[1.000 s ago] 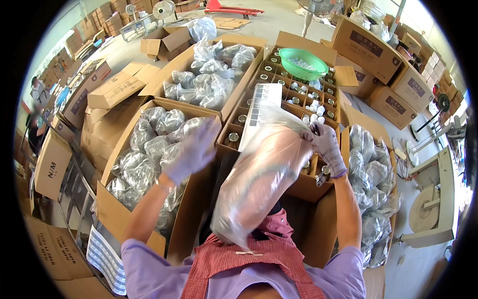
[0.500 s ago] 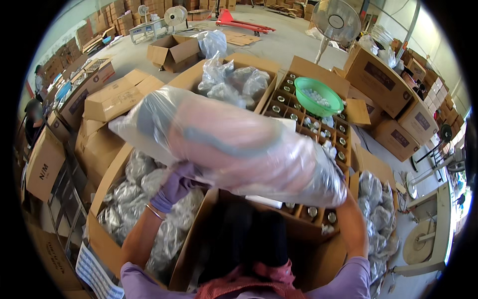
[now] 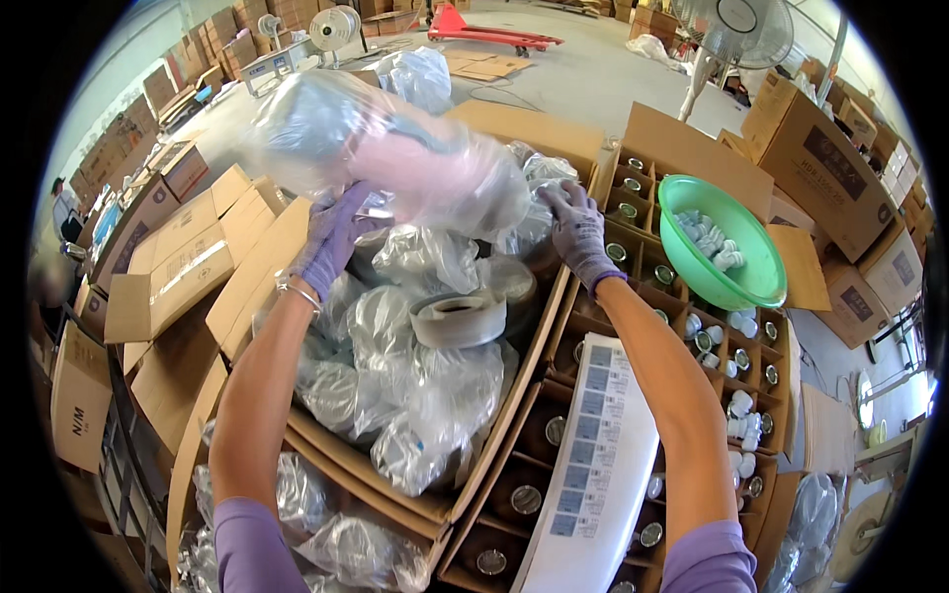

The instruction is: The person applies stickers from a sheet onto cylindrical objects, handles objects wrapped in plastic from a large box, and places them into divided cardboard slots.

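Note:
A large clear plastic bag (image 3: pixel 395 158) with pink and grey-blue contents is smeared by motion above the open carton (image 3: pixel 534 395) in front of me. My left hand (image 3: pixel 334 237), in a purple glove, is at its lower edge, with the fingers stretched up against the plastic and partly hidden. Just past the bag's right end is my right hand (image 3: pixel 581 237), gloved too, with fingers apart over the carton's right edge and holding nothing. Plastic-wrapped pieces (image 3: pixel 395 326) fill that carton, and a roll of clear tape (image 3: pixel 460 318) lies on them.
At right, a divided carton (image 3: pixel 494 474) holds metal-topped bottles. A printed sheet (image 3: pixel 593 435) and a green bowl (image 3: pixel 727 282) of small white pieces (image 3: pixel 707 237) rest on it. Open cartons (image 3: pixel 178 277) stand left; behind are a fan (image 3: pixel 732 30) and a red pallet jack (image 3: pixel 484 35).
The bag has moved forward and left, away from my body. My right hand has come off its right end. My view has shifted toward the carton of wrapped pieces.

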A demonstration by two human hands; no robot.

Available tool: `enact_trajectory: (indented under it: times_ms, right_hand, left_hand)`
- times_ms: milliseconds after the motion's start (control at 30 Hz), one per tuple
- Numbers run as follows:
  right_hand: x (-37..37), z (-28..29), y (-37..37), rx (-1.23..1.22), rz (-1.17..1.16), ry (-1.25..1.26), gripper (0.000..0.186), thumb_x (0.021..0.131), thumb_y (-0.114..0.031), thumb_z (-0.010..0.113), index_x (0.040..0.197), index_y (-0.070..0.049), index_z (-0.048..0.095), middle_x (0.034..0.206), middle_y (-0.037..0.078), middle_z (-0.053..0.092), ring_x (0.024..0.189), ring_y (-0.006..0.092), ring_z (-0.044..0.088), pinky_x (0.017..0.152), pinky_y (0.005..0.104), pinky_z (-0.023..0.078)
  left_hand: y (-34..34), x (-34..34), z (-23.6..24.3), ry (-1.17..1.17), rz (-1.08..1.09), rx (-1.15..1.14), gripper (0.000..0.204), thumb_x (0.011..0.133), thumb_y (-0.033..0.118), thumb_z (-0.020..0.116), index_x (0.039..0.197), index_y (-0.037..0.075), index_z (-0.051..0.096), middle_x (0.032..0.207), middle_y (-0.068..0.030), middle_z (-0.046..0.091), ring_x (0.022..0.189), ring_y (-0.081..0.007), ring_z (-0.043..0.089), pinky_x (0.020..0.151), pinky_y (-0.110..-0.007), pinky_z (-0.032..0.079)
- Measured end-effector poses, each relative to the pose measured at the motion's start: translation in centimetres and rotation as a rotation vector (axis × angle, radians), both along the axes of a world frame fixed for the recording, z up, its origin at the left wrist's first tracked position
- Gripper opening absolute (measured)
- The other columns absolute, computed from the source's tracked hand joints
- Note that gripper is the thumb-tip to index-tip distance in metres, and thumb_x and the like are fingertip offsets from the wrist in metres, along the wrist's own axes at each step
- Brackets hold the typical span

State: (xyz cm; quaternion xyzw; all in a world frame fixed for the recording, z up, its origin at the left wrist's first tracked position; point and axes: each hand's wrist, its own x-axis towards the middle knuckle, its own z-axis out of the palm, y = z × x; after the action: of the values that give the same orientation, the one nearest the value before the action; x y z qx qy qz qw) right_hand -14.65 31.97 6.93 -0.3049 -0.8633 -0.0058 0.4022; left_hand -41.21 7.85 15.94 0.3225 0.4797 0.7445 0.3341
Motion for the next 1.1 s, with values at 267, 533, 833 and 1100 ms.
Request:
enact_trajectory:
  times_ms: [267,533,833,1100]
  right_hand:
    - [0.1,-1.8,-0.4,-0.115,0.286,-0.644,0.025,0.086,-0.024,0.057,0.107,-0.030,0.070,0.121,0.005,0.056,0.119,0.0303,0.050,0.101,0.0491,0.036]
    - [-0.1,-0.4,-1.4,-0.011,0.328,-0.689,0.025,0.085,-0.022,0.055,0.103,-0.024,0.072,0.136,0.004,0.050,0.132,0.0280,0.041,0.107,0.0536,0.030]
    - [-0.6,-0.1,-0.9,-0.143,0.407,-0.619,0.022,0.079,-0.019,0.059,0.098,-0.018,0.070,0.139,0.002,0.047,0.132,0.0273,0.040,0.110,0.0539,0.028]
    - [-0.8,-0.2,-0.8,-0.277,0.430,-0.645,0.029,0.077,-0.016,0.062,0.105,-0.019,0.069,0.148,0.003,0.041,0.136,0.0297,0.037,0.113,0.0566,0.025]
  left_hand:
    - [7.6,-3.7,3.6,0.575,-0.310,-0.446,0.032,0.085,0.024,0.073,0.104,-0.001,0.065,0.092,-0.0089,0.066,0.077,-0.0162,0.066,0.060,-0.030,0.060]
    - [13.0,-3.0,-11.0,0.319,-0.299,-0.704,0.020,0.087,0.015,0.070,0.106,0.007,0.066,0.086,-0.0015,0.065,0.073,-0.0132,0.062,0.063,-0.027,0.051]
    - [14.6,-3.3,-15.8,0.876,-0.448,-1.324,0.027,0.092,0.025,0.058,0.110,0.007,0.065,0.107,-0.0133,0.065,0.094,-0.0266,0.064,0.083,-0.035,0.050]
    - [16.4,0.8,2.6,1.297,-0.181,-0.881,0.051,0.090,0.048,0.055,0.123,0.010,0.060,0.121,-0.0187,0.061,0.116,-0.0363,0.057,0.100,-0.049,0.044]
